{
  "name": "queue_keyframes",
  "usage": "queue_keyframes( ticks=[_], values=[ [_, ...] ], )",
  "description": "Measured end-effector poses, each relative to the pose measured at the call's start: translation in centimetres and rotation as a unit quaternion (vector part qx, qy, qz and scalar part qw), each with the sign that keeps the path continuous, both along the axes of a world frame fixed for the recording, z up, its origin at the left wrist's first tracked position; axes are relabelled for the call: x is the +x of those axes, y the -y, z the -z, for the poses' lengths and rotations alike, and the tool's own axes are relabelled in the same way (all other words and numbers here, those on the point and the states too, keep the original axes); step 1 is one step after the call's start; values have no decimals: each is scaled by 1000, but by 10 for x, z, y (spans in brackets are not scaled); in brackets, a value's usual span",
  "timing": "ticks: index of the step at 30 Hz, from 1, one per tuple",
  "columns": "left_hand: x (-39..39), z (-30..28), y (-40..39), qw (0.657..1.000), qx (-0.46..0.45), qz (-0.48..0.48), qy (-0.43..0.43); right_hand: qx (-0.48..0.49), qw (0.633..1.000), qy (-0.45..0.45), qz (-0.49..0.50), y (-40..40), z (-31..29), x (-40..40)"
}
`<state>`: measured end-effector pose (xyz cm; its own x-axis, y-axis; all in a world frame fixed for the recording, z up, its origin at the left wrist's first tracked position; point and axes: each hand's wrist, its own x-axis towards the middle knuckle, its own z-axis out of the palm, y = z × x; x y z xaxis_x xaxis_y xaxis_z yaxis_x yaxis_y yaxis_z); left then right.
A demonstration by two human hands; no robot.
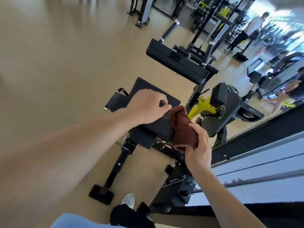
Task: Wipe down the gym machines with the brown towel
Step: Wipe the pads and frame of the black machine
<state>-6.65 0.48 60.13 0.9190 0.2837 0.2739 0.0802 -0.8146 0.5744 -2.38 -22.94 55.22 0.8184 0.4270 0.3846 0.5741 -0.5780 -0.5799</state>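
The brown towel point(182, 129) hangs bunched between both my hands, just above the black padded seat point(148, 91) of a gym machine. My left hand point(148, 106) pinches the towel's upper corner with thumb and fingers. My right hand point(199, 145) grips the towel's lower end from below. The machine's black arm pad point(176, 63) stands beyond the seat, tilted, with two upright handles. A yellow pivot part point(204, 106) and a black housing sit to the right of the seat.
Tan floor point(57, 63) spreads to the left. A mirror wall with a ledge point(263, 162) runs along the right. More black racks stand at the back, where a person in a white shirt point(255, 23) stands. My white shoe point(129, 199) is by the machine's foot.
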Motion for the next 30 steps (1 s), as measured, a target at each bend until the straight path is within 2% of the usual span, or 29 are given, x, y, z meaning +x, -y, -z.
queue_keyframes(
  ticks=[2,4,6,9,12,13,18,21,24,27,28,30],
  values=[
    [11,-3,18,997,3,38,-63,89,980,-153,93,-6,-3,-8],
    [26,-4,36,985,18,79,-153,145,953,-224,143,-12,-3,-8],
    [46,0,51,959,49,115,-254,201,918,-296,171,-12,2,1],
    [71,-3,66,910,67,165,-374,276,842,-429,172,-8,13,25],
    [94,-9,69,863,70,208,-456,283,774,-532,196,-15,27,52],
    [104,-6,66,848,59,213,-481,284,760,-553,189,-19,31,62],
    [160,40,43,813,39,170,-556,168,783,-568,190,-36,60,115],
    [194,72,34,777,22,132,-615,161,773,-579,204,-49,91,143],
    [232,111,31,755,76,137,-637,192,720,-620,247,-64,133,171],
    [265,155,27,743,91,159,-644,307,613,-627,371,-65,170,196],
    [275,170,27,733,104,172,-649,308,594,-621,408,-63,183,200],
    [288,196,27,722,134,200,-649,273,602,-638,396,-64,201,205]
  ],
)
